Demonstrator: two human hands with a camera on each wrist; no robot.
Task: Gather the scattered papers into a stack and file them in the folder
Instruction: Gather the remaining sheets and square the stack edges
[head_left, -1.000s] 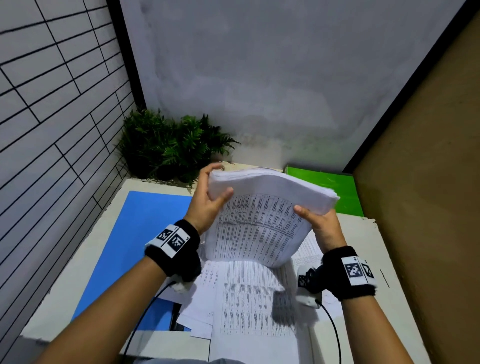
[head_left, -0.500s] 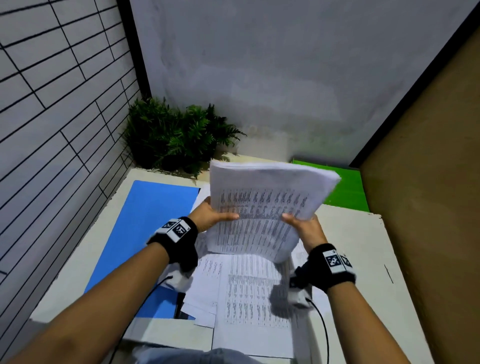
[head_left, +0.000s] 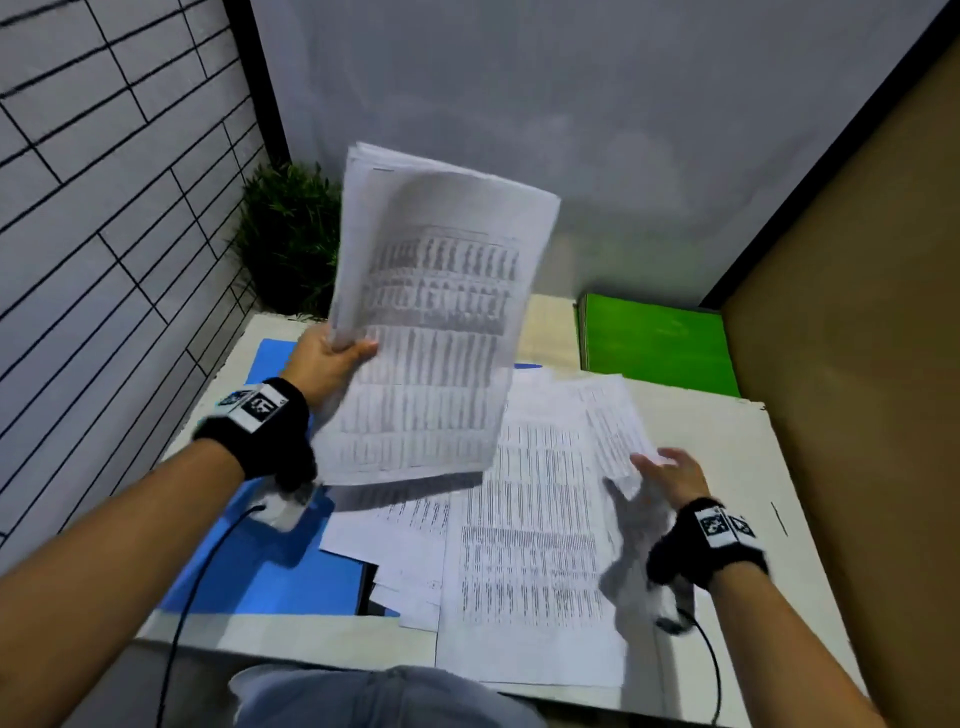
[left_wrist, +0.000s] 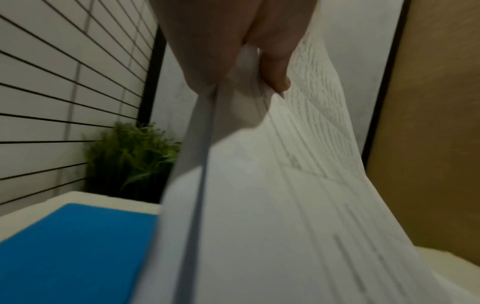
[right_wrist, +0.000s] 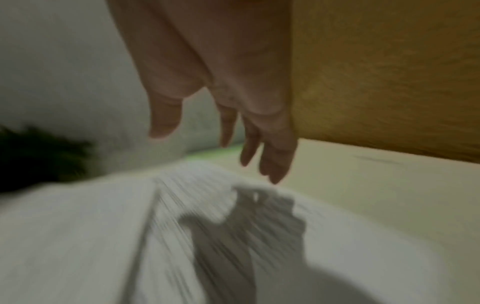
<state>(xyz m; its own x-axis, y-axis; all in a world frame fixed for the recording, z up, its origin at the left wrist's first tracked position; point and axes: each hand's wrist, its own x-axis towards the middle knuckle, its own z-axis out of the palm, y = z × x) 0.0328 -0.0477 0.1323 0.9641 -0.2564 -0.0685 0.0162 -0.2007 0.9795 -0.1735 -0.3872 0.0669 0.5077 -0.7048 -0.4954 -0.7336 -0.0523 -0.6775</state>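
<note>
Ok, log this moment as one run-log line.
phase: gathering | left hand: holds paper stack raised | right hand: open, over loose sheets | blue folder: on table, unfilled

Colours on the table (head_left: 727, 447)
White papers (head_left: 426, 322) with grey print; blue folder (head_left: 270, 571) at left; green folder (head_left: 654, 338) behind.

Thin printed paper stack (head_left: 431, 322), matt blue folder (head_left: 270, 561), rough brown board wall (head_left: 857, 312).
</note>
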